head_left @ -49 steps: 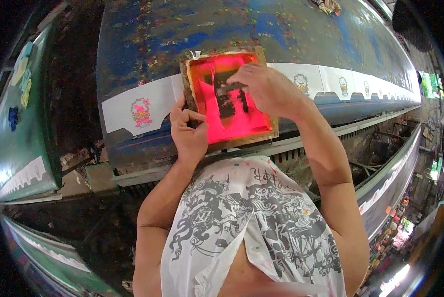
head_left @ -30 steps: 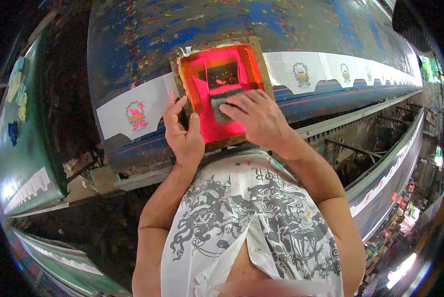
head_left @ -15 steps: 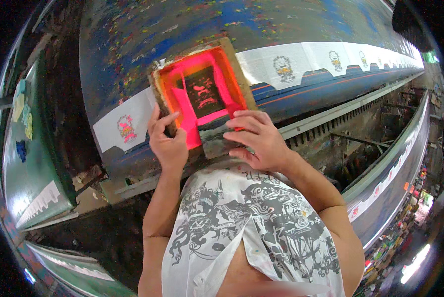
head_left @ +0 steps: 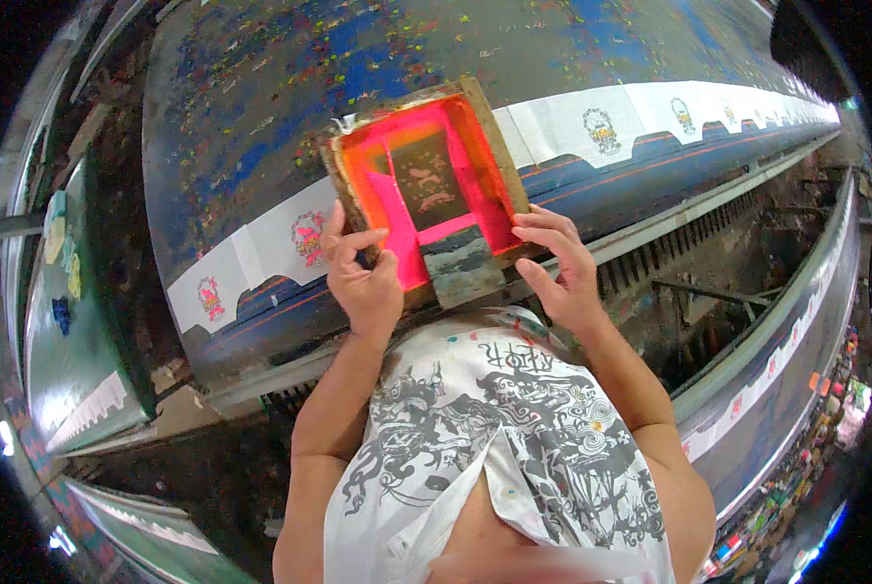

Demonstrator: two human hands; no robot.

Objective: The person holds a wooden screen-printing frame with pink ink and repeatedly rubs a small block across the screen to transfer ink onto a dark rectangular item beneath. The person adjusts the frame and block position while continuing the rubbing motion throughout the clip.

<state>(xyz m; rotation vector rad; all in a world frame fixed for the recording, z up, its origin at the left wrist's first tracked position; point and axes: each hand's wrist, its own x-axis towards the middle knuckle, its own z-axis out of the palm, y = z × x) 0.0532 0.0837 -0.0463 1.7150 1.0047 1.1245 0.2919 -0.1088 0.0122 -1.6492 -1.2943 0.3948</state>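
**Wooden frame (head_left: 507,146) between the two grips**

I see the left hand (head_left: 366,282) raised from a bent elbow, thumb and curled forefinger pinching the frame's left edge — another finger stretched along its outer side. The right hand (head_left: 563,273) reaches the near right corner, fingertips touching, thumb spread apart; whether it clamps, I cannot tell. Between the grips, a grey block (head_left: 465,271) lies across the frame's near rail. Below them, dark lettering marks the white shirt (head_left: 504,428).
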